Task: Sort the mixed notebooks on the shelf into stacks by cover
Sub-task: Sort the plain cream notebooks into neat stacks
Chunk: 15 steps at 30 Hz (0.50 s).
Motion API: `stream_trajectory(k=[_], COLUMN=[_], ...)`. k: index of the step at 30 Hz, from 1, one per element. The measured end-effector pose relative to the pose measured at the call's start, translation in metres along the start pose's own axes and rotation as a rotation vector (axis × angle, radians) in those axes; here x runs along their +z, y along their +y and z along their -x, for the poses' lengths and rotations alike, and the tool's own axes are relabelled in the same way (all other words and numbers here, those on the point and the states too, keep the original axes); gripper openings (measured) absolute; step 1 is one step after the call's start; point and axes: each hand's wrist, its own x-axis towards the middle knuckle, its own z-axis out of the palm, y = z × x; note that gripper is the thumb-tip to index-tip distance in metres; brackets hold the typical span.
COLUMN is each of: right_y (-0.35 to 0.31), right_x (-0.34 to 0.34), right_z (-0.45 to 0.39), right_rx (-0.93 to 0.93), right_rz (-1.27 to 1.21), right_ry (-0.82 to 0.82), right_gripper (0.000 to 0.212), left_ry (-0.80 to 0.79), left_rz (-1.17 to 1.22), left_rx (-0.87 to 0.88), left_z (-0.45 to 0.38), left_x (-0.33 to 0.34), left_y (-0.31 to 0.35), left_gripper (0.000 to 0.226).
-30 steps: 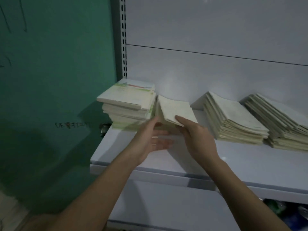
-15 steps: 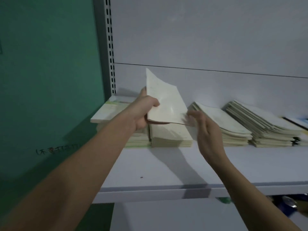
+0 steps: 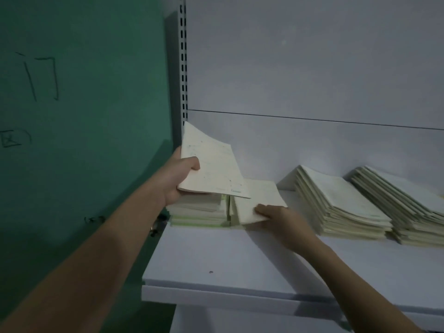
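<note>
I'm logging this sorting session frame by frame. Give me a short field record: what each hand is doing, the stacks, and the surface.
left hand: grips a raised notebook, tilted up over the leftmost stack
right hand: fingers on the top notebook of the second stack
other stacks: two fanned stacks to the right
surface: white shelf
surroundings: green wall on the left

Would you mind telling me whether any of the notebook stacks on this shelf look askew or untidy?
Yes. The two right-hand stacks are slumped, their notebooks fanned out in steps rather than squared up. The left hand holds a notebook lifted and tilted over the leftmost stack, while the right hand rests on the second stack.
</note>
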Motion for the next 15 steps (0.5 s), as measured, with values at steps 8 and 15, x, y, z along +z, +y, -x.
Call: stream_trajectory(k=[8,15], right_y=[-0.007,-0.061], right_x=[-0.051,-0.038], right_z=[-0.015,0.001], right_rx=[0.210,-0.219], right_rz=[-0.633,-0.338], right_ry=[0.513,0.183], right_gripper=[0.029,0.044], left_ry=[0.044,-0.056], left_rz=[0.010,0.204], left_rx=[-0.007,-0.077], left_z=[0.007,0.012], left_x=[0.013,0.051], left_y=[-0.015,-0.026], left_gripper=[0.047,0.039])
